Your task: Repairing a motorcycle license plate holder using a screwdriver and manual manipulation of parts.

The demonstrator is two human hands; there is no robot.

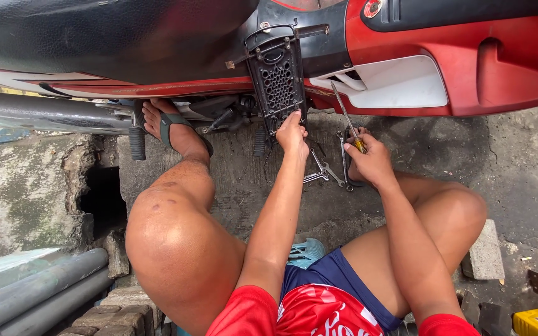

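Right hand grips a screwdriver pointing up-left toward the scooter; left hand fingertips pinch the black grille.

Red short sleeves on both arms; red shorts with white print, navy hem; bare legs; dark strap sandal on left foot.

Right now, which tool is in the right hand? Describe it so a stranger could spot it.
Start at the red motorcycle body, then drop to the black perforated cover hanging below the seat. Just right of it, the right hand grips a screwdriver whose shaft angles up toward the bike. Its yellow handle sets it apart from the plain metal wrenches lying on the ground.
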